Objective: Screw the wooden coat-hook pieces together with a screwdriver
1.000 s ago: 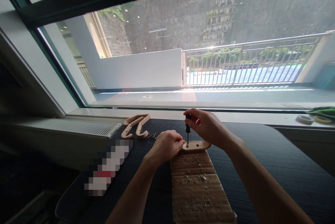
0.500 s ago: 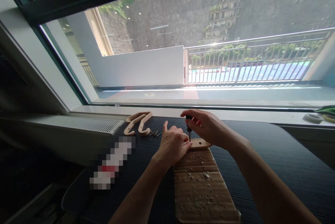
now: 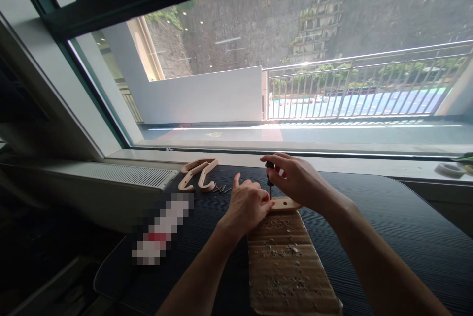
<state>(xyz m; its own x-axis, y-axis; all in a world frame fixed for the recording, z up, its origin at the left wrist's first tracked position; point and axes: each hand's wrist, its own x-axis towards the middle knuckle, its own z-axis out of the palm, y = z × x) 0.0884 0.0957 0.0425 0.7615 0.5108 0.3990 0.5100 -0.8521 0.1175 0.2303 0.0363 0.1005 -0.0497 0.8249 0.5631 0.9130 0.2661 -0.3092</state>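
Observation:
My right hand (image 3: 291,174) is closed round the dark handle of a screwdriver (image 3: 270,180), which stands nearly upright, blade down. The blade meets a pale wooden piece (image 3: 290,203) with a round hole in it, lying at the far end of a cardboard strip (image 3: 286,262). My left hand (image 3: 249,203) grips the left end of that wooden piece, thumb and fingertips close beside the blade and index finger raised. Whether a screw sits under the blade is hidden by the fingers. The cardboard is pitted with many small holes.
On the black table (image 3: 354,217), two bent wooden hooks (image 3: 205,178) lie at the back left, with several loose screws (image 3: 221,189) beside them. A blurred-out white and red item (image 3: 162,230) is at the left. Behind are a windowsill (image 3: 236,159) and rolls of tape (image 3: 450,170).
The whole view has shifted slightly to the right. Both hands keep almost the same hold on the screwdriver and the wooden piece.

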